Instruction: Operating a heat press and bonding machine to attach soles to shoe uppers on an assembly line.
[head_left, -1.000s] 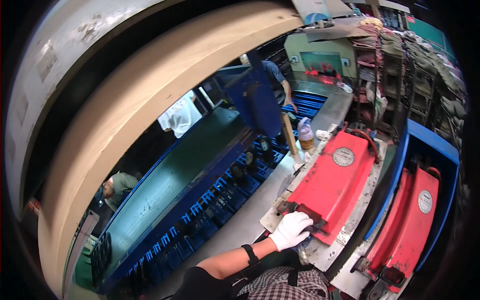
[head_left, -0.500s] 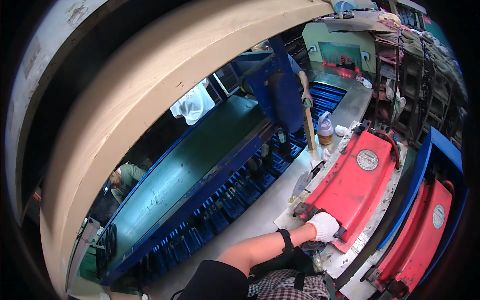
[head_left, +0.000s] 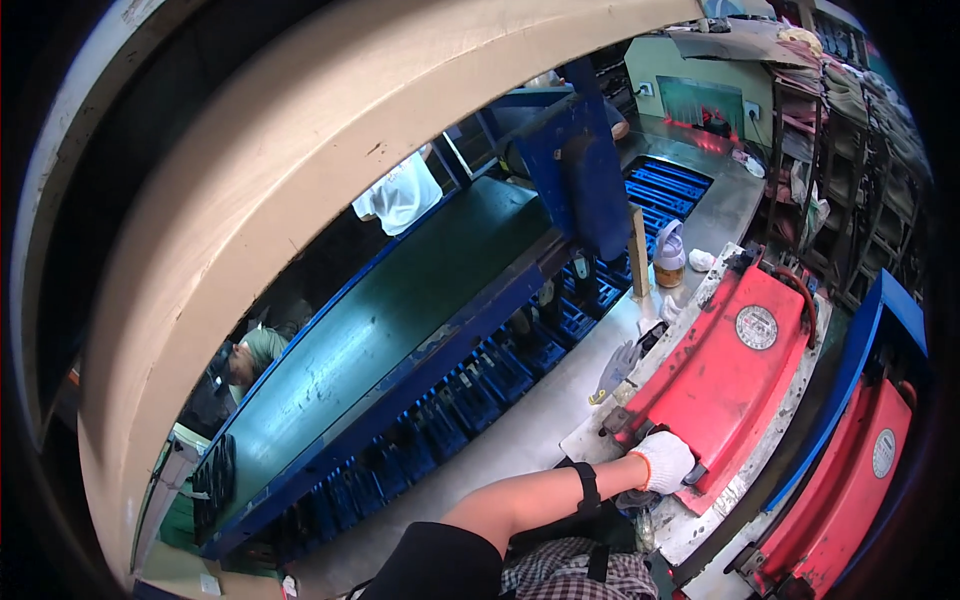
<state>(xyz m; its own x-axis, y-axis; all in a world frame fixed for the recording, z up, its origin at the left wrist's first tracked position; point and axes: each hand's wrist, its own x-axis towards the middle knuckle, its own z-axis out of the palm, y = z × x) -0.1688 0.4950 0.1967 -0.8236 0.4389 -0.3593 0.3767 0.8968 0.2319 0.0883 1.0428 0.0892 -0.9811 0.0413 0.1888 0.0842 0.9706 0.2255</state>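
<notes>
My left hand [head_left: 665, 462], in a white knitted glove, rests at the near end of a long red machine cover [head_left: 712, 365]. Its fingers are curled around that end, beside a dark metal fitting [head_left: 697, 472], with the fingertips partly hidden. The cover has a round pale plate [head_left: 756, 327] and lies on a worn white base [head_left: 590, 440]. A black band circles my left wrist. My right hand is out of the picture. A grey glove [head_left: 617, 368] lies just left of the base.
A blue-framed conveyor belt [head_left: 400, 310] runs along the left, with workers beyond it. A jug [head_left: 669, 256] and wooden post [head_left: 638, 252] stand past the cover. A second red cover [head_left: 850, 480] sits right, beside a blue panel [head_left: 845, 375]. Loaded racks [head_left: 800, 150] stand behind.
The view has shifted a little, so the scene sits slightly further right and lower. A co-worker's hand has left the wooden post. My left hand stays on the red cover.
</notes>
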